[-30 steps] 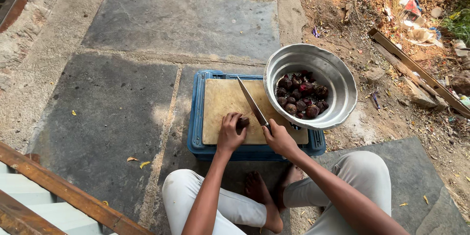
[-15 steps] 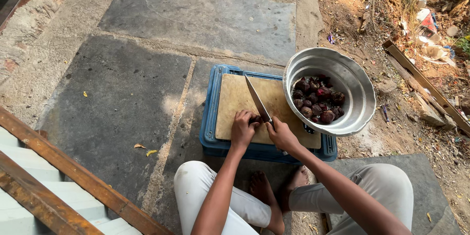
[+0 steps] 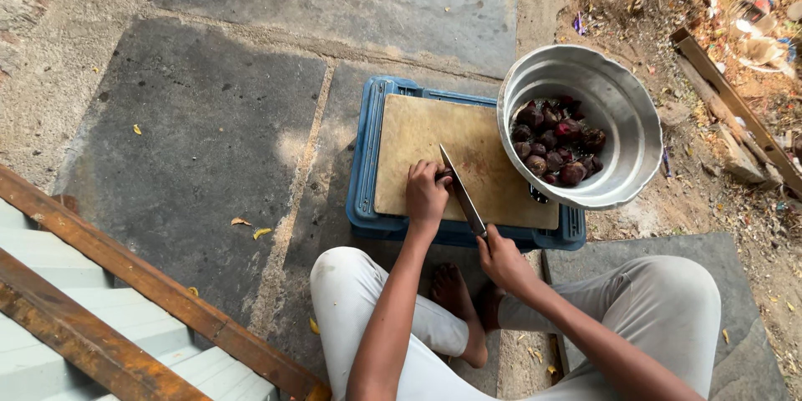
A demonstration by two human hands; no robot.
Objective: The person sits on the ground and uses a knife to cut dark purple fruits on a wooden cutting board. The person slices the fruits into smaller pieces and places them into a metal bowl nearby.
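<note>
The person sits cross-legged on the stone floor with an upturned blue crate just in front of the knees. A pale wooden cutting board lies flat on the crate. The left hand is curled down over a small dark beet near the board's near edge, the fingers closed around it so that only a sliver shows. The right hand is wrapped firmly around the handle of a long knife, whose blade runs up and left across the board and meets the beet just beside the left fingertips.

On the crate's right end, overlapping the board's corner, stands a wide metal bowl holding a heap of dark red beets.

The beet looks firm and dense, round enough to roll, and probably damp and slick where it is cut, so pinning it from above with bent fingers seems the sensible hold. The knife is stiff and thin; its handle is the only safe place to grip.

To the near left, wooden rails cross pale steps.
</note>
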